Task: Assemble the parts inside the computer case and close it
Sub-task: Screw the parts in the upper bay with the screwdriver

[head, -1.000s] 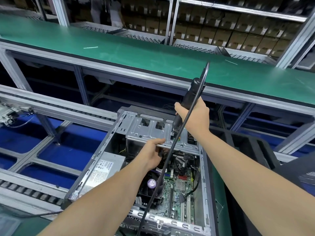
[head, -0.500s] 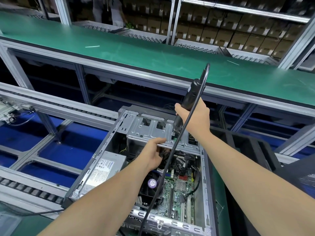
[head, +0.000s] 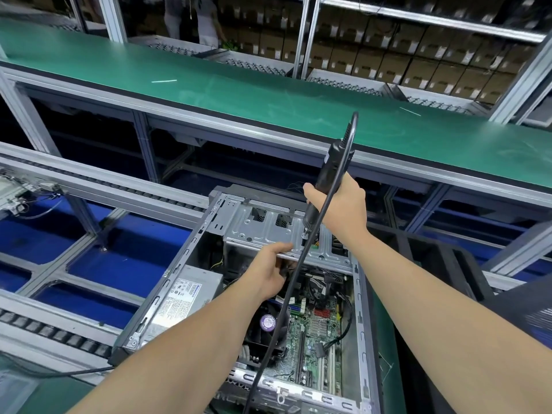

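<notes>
Roller track [head: 74, 186] seen far left, blue floor beneath it. Computer case [head: 181, 265] is laid on its side in the centre, side panel off, insides exposed. Power supply [head: 191, 294] is seated along the case's left wall, label facing up.

Left hand [head: 270, 271]: the near edge of the metal drive cage [head: 268, 228] is gripped, thumb on top, fingers curled underneath. Cage is mounted across the far end of the case. Cooler fan [head: 268, 322] sits just below that hand, partly hidden by the forearm.

Electric screwdriver [head: 331, 171] is held nearly upright, tilted right at the top, tip down on the cage's top plate just right of the left hand. Its cord [head: 280, 318] loops off the top and drops across the open case toward the near edge.

Right hand [head: 340, 207]: wrapped tight round the screwdriver body, mid-barrel.

Motherboard [head: 319, 327] is visible on the case floor right of the fan, cables running over it. Black tray [head: 433, 264] just beside the case on the right. Green belt [head: 268, 94] runs across behind everything.
</notes>
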The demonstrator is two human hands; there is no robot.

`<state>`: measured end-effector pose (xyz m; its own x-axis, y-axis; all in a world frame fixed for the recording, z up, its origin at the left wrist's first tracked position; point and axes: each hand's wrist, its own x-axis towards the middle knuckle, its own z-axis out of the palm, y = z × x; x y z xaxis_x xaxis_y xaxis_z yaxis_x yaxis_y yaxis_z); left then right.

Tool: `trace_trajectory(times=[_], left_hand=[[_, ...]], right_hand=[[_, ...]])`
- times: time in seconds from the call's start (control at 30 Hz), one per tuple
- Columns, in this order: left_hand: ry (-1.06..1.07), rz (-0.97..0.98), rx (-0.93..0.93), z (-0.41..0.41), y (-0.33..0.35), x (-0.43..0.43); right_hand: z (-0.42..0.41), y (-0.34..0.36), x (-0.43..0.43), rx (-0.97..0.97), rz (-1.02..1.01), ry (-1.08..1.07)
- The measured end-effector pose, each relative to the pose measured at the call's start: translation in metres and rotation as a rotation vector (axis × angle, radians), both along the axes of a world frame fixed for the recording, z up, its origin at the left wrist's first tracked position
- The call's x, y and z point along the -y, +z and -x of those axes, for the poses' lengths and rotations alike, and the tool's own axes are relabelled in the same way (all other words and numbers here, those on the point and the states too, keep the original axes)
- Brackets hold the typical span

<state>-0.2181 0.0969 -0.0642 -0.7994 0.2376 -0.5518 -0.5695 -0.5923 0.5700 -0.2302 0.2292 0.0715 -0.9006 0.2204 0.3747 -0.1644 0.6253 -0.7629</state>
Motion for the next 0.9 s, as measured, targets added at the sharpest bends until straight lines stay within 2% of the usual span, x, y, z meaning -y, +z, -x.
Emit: trace_trajectory(times=[0.17,0.3,0.47,0.53,0.63,0.67,0.73,0.83,0.9], left_hand=[[-0.015,0.026,0.003,-0.006,0.007,0.002],[-0.060,0.029,-0.016,-0.014,0.017,0.005],[0.040,0.047,0.033,-0.024,0.028,-0.002],[0.143,0.196,0.085,-0.029,0.034,-0.008],[0.425,0.661,0.181,-0.042,0.054,-0.017],[0.524,0.755,0.137,-0.047,0.065,-0.021],[0.595,0.783,-0.142,-0.061,0.083,-0.036],[0.407,0.764,-0.694,-0.083,0.106,-0.072],[0.202,0.812,-0.891,-0.092,0.117,-0.104]], right_hand=[[0.001,-0.001,-0.003,0.015,0.001,-0.009],[-0.005,0.002,-0.002,-0.051,0.035,-0.065],[-0.023,0.015,-0.011,-0.113,0.042,-0.129],[-0.033,0.019,-0.021,-0.128,0.037,-0.155],[-0.051,0.025,-0.042,-0.146,0.041,-0.222],[-0.057,0.026,-0.051,-0.149,0.048,-0.240],[-0.071,0.024,-0.071,-0.152,0.076,-0.273],[-0.090,0.015,-0.103,-0.136,0.140,-0.315],[-0.103,0.006,-0.125,-0.098,0.172,-0.342]])
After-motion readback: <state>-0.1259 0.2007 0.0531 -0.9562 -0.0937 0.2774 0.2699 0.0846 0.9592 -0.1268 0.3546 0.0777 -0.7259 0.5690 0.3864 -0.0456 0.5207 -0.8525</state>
